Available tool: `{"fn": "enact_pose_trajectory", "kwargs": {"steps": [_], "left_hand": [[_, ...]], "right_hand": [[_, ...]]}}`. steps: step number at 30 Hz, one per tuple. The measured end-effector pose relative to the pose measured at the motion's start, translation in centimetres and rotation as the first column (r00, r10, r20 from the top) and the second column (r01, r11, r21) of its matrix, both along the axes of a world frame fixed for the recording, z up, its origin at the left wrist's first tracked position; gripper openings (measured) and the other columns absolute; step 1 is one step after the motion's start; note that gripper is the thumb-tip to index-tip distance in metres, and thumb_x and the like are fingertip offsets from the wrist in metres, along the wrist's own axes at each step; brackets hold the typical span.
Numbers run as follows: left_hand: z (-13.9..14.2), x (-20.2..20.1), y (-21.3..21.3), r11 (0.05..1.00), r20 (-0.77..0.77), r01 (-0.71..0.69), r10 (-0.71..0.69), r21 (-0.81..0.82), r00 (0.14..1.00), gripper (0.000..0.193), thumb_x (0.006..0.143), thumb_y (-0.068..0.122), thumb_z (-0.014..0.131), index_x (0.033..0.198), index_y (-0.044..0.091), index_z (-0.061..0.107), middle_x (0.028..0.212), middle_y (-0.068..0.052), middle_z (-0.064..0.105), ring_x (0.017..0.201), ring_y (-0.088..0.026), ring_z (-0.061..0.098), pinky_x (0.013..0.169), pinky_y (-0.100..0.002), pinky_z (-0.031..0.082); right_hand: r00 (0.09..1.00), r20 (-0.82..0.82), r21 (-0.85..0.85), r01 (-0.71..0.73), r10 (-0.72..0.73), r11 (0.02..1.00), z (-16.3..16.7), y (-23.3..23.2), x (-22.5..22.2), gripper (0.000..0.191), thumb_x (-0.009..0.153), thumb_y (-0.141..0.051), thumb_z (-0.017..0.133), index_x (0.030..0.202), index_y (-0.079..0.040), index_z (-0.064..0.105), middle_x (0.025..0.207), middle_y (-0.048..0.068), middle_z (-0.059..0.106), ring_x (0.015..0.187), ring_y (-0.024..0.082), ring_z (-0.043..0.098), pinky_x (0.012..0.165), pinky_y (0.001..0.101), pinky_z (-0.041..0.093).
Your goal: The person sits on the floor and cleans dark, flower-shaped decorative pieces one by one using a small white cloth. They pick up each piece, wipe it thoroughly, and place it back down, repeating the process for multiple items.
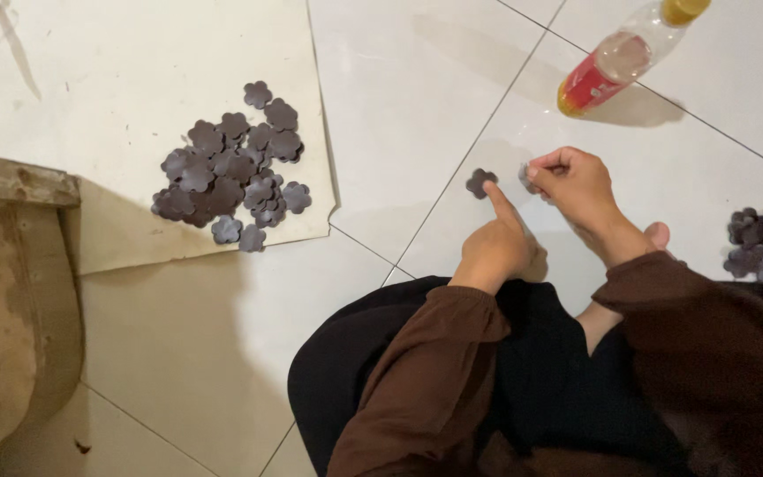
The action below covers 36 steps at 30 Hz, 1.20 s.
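Your left hand (498, 247) points its extended index finger at the dark purple flower-shaped foam cutout (480, 182) on the white floor tile (399, 97). Just right of that cutout, your right hand (576, 181) pinches another purple piece (525, 176) in closed fingers.

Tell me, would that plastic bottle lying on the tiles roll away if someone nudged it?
Probably. The bottle lies on its side on smooth, glossy floor tiles, and its round body has nothing against it, so a sideways push would likely set it rolling. It looks mostly empty through the clear wall, so it should be light and easy to shift. The left hand and right hand are not touching it.
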<state>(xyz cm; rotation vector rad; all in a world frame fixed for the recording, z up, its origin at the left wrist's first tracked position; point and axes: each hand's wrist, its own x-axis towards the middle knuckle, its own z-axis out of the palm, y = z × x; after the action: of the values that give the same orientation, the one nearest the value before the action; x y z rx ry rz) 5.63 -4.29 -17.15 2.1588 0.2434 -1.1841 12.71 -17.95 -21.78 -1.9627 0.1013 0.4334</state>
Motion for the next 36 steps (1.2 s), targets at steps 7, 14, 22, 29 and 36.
{"fn": "enact_pose_trajectory", "kwargs": {"steps": [7, 14, 22, 29, 36], "left_hand": [[-6.0, 0.1, -0.6, 0.961, 0.258, -0.195, 0.242, -0.195, 0.935, 0.124, 0.087, 0.038, 0.067, 0.150, -0.015, -0.026, 0.110, -0.026, 0.072, 0.103, -0.038, 0.071, 0.088, -0.044, 0.056], [-6.5, 0.4, -0.6, 0.939, 0.444, -0.253, 0.334, -0.232, 0.832, 0.097, 0.090, 0.031, 0.062, 0.156, -0.011, 0.004, 0.111, -0.028, 0.071, 0.102, -0.041, 0.070, 0.085, -0.048, 0.054], [-6.3, 0.3, 1.8, 0.976, 0.288, -0.140, 0.087, 0.166, 0.954, 0.067, 0.101, 0.020, 0.046, 0.159, 0.000, 0.018, 0.113, -0.019, 0.073, 0.100, -0.035, 0.073, 0.075, -0.049, 0.056], [-4.8, -0.8, 0.1, 0.967, 0.183, 0.032, -0.081, 0.254, 0.980, 0.095, 0.092, 0.018, 0.061, 0.161, -0.010, 0.001, 0.101, -0.011, 0.078, 0.086, -0.026, 0.076, 0.062, -0.039, 0.053], [-2.6, -0.5, 0.2, 0.964, 0.079, 0.074, -0.097, 0.255, 0.992, 0.109, 0.087, 0.016, 0.068, 0.162, -0.010, -0.007, 0.091, -0.009, 0.080, 0.079, -0.022, 0.078, 0.057, -0.034, 0.048]], "right_hand": [[0.992, 0.116, -0.124, -0.040, 0.054, 0.992, 1.1, 1.8, -1.1, 0.013, 0.094, -0.011, 0.073, 0.102, -0.002, 0.071, 0.095, 0.007, 0.077, 0.086, 0.011, 0.074, 0.078, 0.0255, 0.057], [0.978, 0.202, -0.134, -0.024, 0.051, 0.991, 1.5, 1.7, -0.7, 0.015, 0.093, -0.010, 0.075, 0.104, -0.001, 0.071, 0.095, 0.007, 0.076, 0.086, 0.012, 0.073, 0.077, 0.0258, 0.057], [0.956, 0.240, -0.095, -0.146, 0.165, 0.985, 0.7, 3.6, -1.8, 0.012, 0.094, -0.009, 0.071, 0.104, -0.001, 0.070, 0.104, 0.008, 0.076, 0.092, 0.014, 0.075, 0.083, 0.0286, 0.060], [0.771, 0.498, -0.420, -0.187, 0.397, 0.888, -0.9, 4.3, -3.0, 0.006, 0.093, -0.006, 0.073, 0.099, -0.004, 0.072, 0.104, 0.012, 0.068, 0.093, 0.032, 0.069, 0.081, 0.0412, 0.057], [0.719, 0.490, -0.513, -0.220, 0.493, 0.830, -1.5, 4.1, -2.9, 0.005, 0.089, -0.006, 0.073, 0.093, -0.002, 0.071, 0.098, 0.014, 0.067, 0.089, 0.036, 0.067, 0.077, 0.0451, 0.055]]}}
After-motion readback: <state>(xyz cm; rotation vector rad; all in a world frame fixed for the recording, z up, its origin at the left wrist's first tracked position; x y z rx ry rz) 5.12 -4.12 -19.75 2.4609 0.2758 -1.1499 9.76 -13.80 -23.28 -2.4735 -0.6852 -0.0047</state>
